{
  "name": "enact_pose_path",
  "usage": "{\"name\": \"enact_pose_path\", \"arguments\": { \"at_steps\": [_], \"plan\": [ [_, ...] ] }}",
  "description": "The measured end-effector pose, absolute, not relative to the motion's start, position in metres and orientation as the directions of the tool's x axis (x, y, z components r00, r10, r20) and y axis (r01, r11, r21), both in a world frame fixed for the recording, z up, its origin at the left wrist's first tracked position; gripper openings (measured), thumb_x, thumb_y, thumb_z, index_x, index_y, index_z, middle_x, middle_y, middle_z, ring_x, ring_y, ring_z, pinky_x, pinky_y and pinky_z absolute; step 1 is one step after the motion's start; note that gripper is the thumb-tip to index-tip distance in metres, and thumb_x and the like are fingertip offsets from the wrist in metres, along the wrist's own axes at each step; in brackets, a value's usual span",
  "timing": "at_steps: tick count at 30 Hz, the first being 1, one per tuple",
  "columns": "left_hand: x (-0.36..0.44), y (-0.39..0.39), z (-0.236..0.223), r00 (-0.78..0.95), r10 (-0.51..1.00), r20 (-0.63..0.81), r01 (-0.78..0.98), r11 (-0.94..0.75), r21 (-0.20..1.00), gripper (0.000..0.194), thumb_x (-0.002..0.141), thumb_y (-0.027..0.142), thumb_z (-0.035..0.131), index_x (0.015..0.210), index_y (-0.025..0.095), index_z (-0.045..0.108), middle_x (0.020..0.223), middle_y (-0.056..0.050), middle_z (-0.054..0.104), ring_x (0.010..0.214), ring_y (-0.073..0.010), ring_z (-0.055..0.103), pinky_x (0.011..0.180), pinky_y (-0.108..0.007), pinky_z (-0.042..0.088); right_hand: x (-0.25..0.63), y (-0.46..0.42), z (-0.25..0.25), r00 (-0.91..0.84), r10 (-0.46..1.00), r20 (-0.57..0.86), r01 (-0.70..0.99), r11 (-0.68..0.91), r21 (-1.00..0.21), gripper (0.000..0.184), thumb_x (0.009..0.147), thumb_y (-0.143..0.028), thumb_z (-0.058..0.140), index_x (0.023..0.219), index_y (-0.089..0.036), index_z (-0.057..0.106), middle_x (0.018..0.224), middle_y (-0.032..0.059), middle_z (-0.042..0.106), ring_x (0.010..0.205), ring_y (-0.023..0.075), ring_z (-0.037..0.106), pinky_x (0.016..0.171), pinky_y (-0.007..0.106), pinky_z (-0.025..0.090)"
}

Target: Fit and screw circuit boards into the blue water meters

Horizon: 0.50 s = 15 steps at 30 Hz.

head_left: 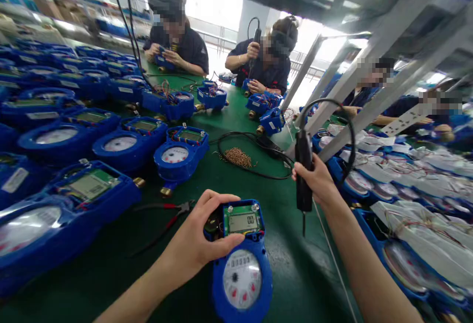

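Near the front of the green table, my left hand [201, 242] grips the upper end of a blue water meter [218, 283], thumb and fingers around its electronics box. The meter's small display [243, 220] is exposed on a green circuit board, and below it sits the round dial [242, 279]. My right hand [320, 180] is wrapped around a black electric screwdriver [304, 175], held upright with its bit pointing down, to the right of the meter and apart from it. A pile of small brass-coloured screws [237, 157] lies beyond the meter.
Red-handled pliers [181, 207] lie left of my left hand. Rows of blue meters [121, 141] fill the left side. More meters with white bags [414, 229] stand at right. A black cable [258, 175] loops round the screws. Slanted metal posts [362, 72] and co-workers [264, 57] are beyond.
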<state>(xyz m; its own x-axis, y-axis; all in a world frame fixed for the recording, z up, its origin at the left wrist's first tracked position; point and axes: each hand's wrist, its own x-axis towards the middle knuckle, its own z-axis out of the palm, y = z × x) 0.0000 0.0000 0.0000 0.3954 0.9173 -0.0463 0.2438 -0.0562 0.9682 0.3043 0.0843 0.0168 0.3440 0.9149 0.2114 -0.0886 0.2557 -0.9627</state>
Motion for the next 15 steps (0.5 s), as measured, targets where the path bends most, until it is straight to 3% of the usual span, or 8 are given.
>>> {"name": "enact_pose_path", "arguments": {
  "at_steps": [3, 7, 15],
  "plan": [
    [0.002, 0.002, -0.002, 0.402, 0.914, -0.053, 0.231, -0.045, 0.972, 0.045, 0.08, 0.033, 0.074, 0.122, 0.035, 0.059, 0.119, 0.001, 0.051, 0.115, -0.0199, 0.059, 0.098, -0.031, 0.051, 0.29, 0.132, 0.017, 0.435, 0.846, 0.306, -0.128, 0.395, -0.91, 0.045, 0.061, -0.013, 0.075, 0.098, -0.022, 0.052, 0.062, -0.0101, 0.058, 0.047, 0.0097, 0.055, 0.044, 0.021, 0.05],
    [0.003, 0.003, -0.006, 0.385, 0.922, -0.044, 0.217, -0.044, 0.975, 0.045, 0.076, 0.03, 0.075, 0.119, 0.036, 0.063, 0.115, 0.001, 0.054, 0.111, -0.0208, 0.061, 0.098, -0.033, 0.051, 0.277, 0.181, 0.014, 0.533, 0.739, 0.411, -0.13, 0.552, -0.824, 0.042, 0.066, -0.022, 0.074, 0.098, -0.026, 0.046, 0.06, -0.0137, 0.051, 0.046, 0.0069, 0.051, 0.048, 0.019, 0.048],
    [0.005, 0.004, -0.02, 0.347, 0.938, -0.01, 0.193, -0.061, 0.979, 0.051, 0.071, 0.028, 0.077, 0.12, 0.036, 0.064, 0.114, -0.001, 0.057, 0.114, -0.0256, 0.06, 0.094, -0.034, 0.054, 0.269, 0.218, 0.011, 0.53, 0.706, 0.47, -0.131, 0.615, -0.777, 0.04, 0.068, -0.023, 0.072, 0.098, -0.025, 0.047, 0.056, -0.0137, 0.049, 0.043, 0.0073, 0.048, 0.046, 0.02, 0.045]
  ]
}}
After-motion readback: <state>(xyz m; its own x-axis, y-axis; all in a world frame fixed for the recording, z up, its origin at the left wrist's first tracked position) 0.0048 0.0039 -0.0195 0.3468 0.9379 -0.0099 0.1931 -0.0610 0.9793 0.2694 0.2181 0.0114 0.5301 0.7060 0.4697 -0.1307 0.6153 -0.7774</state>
